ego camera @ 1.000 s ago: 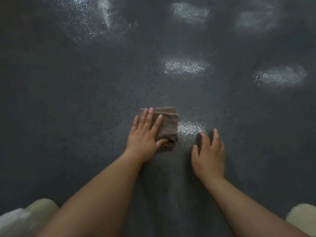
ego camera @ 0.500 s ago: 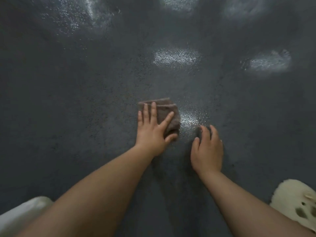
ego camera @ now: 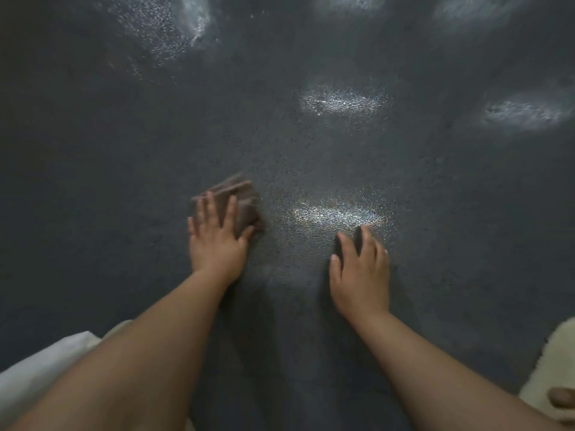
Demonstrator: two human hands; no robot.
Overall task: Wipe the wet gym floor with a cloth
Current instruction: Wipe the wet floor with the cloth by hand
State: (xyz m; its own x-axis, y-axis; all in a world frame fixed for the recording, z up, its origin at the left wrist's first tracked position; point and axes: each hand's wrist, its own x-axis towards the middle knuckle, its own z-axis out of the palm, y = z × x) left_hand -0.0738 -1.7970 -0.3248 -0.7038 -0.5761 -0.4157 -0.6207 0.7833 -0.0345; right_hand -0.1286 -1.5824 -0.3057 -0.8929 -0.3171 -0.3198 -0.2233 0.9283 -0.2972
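Note:
A folded brown cloth [ego camera: 239, 197] lies on the dark speckled gym floor [ego camera: 124, 181]. My left hand [ego camera: 217, 241] presses flat on the cloth with straight, spread fingers; the cloth is blurred by motion. My right hand [ego camera: 359, 269] rests flat on the floor to the right, fingers spread, holding nothing. A shiny wet patch [ego camera: 339, 213] glistens between the cloth and the tips of my right fingers.
More glistening wet patches lie farther off: one at centre [ego camera: 342, 102], one at the right [ego camera: 525, 115], one at the top left [ego camera: 174, 26]. A pale slipper [ego camera: 550, 368] shows at the bottom right, and white fabric [ego camera: 40, 368] at the bottom left.
My left hand has slid the cloth to the left, away from the nearest wet patch, which now lies uncovered. My right hand stays planted on the floor.

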